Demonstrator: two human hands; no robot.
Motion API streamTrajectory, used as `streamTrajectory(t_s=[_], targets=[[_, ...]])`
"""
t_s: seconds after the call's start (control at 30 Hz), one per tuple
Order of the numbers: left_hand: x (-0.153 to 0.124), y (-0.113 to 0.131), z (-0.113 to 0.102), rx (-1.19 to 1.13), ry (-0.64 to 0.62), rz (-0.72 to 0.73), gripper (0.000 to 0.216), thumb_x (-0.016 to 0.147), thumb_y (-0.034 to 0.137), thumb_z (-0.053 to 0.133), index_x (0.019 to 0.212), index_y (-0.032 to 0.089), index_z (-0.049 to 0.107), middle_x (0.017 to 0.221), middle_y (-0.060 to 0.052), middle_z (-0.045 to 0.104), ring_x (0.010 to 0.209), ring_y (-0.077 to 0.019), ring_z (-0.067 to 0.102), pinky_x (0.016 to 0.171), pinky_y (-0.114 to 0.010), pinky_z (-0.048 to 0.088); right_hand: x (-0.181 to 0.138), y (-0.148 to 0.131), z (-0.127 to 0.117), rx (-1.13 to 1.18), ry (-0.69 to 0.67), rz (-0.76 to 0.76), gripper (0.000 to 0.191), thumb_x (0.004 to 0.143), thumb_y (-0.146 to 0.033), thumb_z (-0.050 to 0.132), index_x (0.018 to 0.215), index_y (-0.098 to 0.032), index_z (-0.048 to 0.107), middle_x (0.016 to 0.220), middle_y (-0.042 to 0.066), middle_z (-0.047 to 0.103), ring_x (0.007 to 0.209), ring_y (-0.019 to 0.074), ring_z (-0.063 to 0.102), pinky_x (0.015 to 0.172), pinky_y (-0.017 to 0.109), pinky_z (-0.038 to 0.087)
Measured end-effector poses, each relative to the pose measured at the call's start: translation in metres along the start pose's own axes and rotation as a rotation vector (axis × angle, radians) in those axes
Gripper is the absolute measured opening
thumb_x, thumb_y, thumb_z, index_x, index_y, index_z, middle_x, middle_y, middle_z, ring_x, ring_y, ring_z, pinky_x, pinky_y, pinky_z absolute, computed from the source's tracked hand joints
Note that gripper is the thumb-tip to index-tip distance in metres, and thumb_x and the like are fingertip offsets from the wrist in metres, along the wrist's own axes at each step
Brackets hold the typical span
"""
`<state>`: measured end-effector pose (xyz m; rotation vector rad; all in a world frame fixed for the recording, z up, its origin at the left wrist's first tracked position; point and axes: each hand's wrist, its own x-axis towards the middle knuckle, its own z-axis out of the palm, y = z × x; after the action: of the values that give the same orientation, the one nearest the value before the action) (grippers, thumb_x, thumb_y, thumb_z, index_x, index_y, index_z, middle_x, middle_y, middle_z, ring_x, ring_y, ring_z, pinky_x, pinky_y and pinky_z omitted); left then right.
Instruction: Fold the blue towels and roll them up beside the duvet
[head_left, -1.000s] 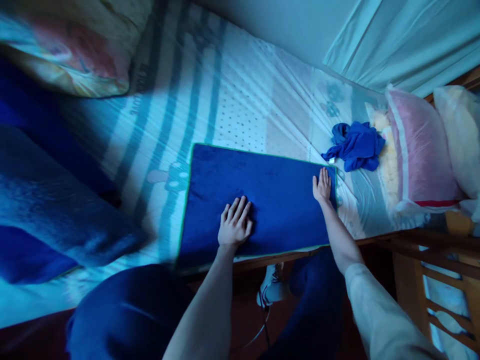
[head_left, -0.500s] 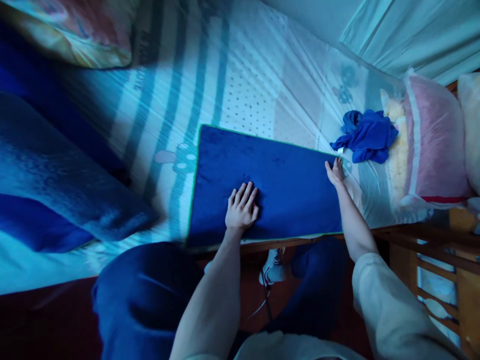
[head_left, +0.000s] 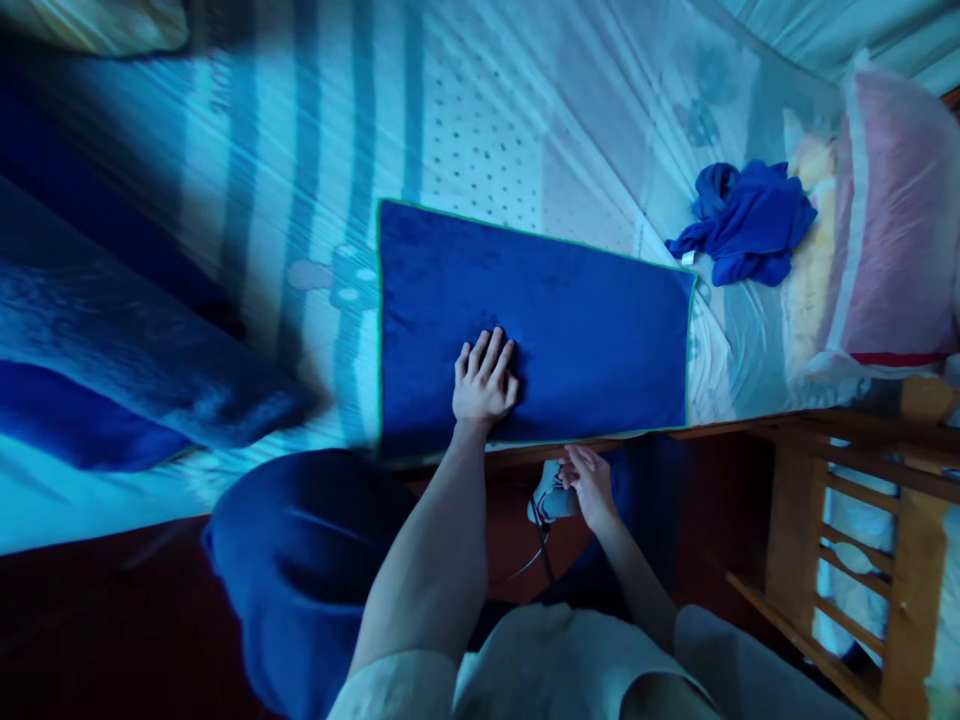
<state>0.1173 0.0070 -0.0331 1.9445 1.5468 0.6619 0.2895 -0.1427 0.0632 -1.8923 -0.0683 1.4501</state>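
A blue towel (head_left: 600, 330) with thin green edging lies spread on the bed, along its near edge. My left hand (head_left: 485, 378) rests palm down on the towel, left of its middle, with the fingers spread and nothing held. Just off the near edge of the bed, below the towel, is my right hand (head_left: 589, 482). Its fingers are loosely bent and apart, and I see nothing in them. Towards the pillow end lies a crumpled blue cloth (head_left: 754, 222) with a white tag.
The striped, patterned bed sheet (head_left: 480, 140) has creases. A dark blue folded blanket (head_left: 135, 330) lies at the left. A pink pillow (head_left: 904, 210) stands at the right above a wooden slatted bed rail (head_left: 795, 520). A shoe (head_left: 551, 495) and a cord are on the floor.
My right hand has left the towel's far right corner and come back to below the bed edge. My left hand stays on the towel. The view has shifted slightly.
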Motion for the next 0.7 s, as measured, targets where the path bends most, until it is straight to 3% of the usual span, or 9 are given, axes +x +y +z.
streamTrajectory(t_s=[0.17,0.37,0.7], targets=[[0.001,0.001,-0.002,0.009,-0.016,-0.006,0.066,0.092,0.030,0.049,0.157,0.021,0.048,0.168,-0.010,0.039,0.159,-0.0334,0.030,0.131,-0.060,0.016,0.002,0.003,0.014,0.115,0.095,0.038,0.054,0.059,-0.052,0.093,0.097,-0.019,0.074,0.089,0.006,0.077,0.065,0.0159,0.070,0.053,0.025,0.051],[0.001,0.004,-0.004,0.002,-0.044,-0.026,0.067,0.092,0.031,0.049,0.157,0.021,0.048,0.168,-0.009,0.038,0.159,-0.0339,0.028,0.131,-0.060,0.015,0.005,0.004,0.019,0.148,0.147,0.117,0.046,0.054,-0.046,0.094,0.083,-0.020,0.070,0.081,0.003,0.075,0.064,0.0148,0.068,0.053,0.023,0.050],[0.003,0.007,-0.006,0.019,-0.052,-0.036,0.064,0.092,0.031,0.048,0.155,0.019,0.051,0.168,-0.010,0.039,0.159,-0.0334,0.029,0.131,-0.059,0.015,0.006,0.010,0.030,0.200,0.228,0.069,0.043,0.065,-0.048,0.089,0.084,-0.022,0.061,0.080,0.000,0.074,0.064,0.0130,0.068,0.060,0.024,0.053]])
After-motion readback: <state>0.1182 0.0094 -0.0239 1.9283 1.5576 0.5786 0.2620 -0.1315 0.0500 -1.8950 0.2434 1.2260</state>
